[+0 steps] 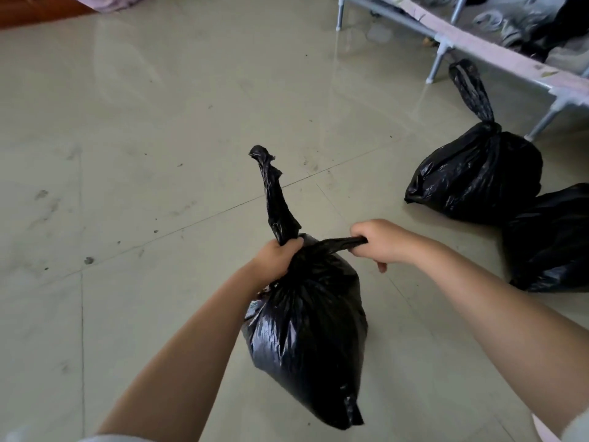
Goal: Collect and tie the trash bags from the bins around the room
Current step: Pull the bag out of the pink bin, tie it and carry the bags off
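Observation:
A full black trash bag hangs below my hands in the middle of the head view, above the tiled floor. My left hand grips the bag's neck, and one twisted end sticks up past it. My right hand is closed on the other twisted end and holds it out to the right. A second black trash bag sits on the floor at the right with its top knotted and a long tail standing up. A third black bag lies just behind it at the right edge, partly cut off.
A metal bed frame with grey legs runs along the top right, with dark clothes piled on it. The pale tiled floor spreads wide to the left and ahead. Brown wooden furniture shows at the top left corner.

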Demonstrator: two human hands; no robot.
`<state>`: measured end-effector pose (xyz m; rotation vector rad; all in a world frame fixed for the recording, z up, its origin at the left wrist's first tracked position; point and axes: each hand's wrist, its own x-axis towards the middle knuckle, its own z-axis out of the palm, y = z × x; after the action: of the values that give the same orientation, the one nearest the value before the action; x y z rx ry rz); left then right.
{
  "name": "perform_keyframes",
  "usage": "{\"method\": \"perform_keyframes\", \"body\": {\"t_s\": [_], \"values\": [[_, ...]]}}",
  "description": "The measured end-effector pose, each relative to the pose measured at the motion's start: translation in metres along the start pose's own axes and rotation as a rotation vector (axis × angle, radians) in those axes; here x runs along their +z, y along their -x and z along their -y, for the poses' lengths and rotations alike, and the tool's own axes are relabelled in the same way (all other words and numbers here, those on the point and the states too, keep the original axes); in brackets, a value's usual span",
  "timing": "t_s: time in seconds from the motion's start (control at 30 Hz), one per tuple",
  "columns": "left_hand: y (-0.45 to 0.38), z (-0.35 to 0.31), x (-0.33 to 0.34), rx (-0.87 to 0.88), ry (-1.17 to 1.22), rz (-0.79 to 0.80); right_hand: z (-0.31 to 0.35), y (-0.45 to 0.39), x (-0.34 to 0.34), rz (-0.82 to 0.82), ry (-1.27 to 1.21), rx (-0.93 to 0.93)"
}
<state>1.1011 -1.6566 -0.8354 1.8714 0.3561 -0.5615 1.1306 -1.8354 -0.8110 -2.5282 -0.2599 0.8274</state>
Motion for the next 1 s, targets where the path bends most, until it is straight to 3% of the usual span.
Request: {"method": "perform_keyframes", "body": {"t_s": [0.13,0.23,0.37,0.57,0.67,0.8,0.9,1.0], "values": [[-0.006,0.000,-0.014,0.109,0.073,-0.031,0.023,0.012,-0.013,0.097,0.015,-0.032],[-0.008,0.000,-0.017,0.120,0.138,0.001,0.044,0.020,-0.020,0.075,-0.170,-0.119],[-0.011,-0.004,-0.015,0.131,0.485,0.067,0.052,0.024,-0.011,0.125,-0.527,-0.169],[-0.014,-0.002,-0.013,0.093,0.974,0.026,0.019,0.013,0.017,0.328,-0.636,-0.005],[-0.014,-0.006,-0.004,0.099,1.029,0.052,-0.002,0.007,0.017,0.299,-0.690,0.108],[-0.017,-0.006,0.002,0.088,1.107,0.113,-0.011,0.000,0.018,0.273,-0.631,0.126],[-0.015,-0.004,0.005,0.061,1.153,0.168,-0.012,-0.004,0.024,0.330,-0.572,0.162],[-0.014,0.002,0.012,0.045,1.038,0.172,-0.013,-0.004,0.028,0.400,-0.495,0.232]]}}
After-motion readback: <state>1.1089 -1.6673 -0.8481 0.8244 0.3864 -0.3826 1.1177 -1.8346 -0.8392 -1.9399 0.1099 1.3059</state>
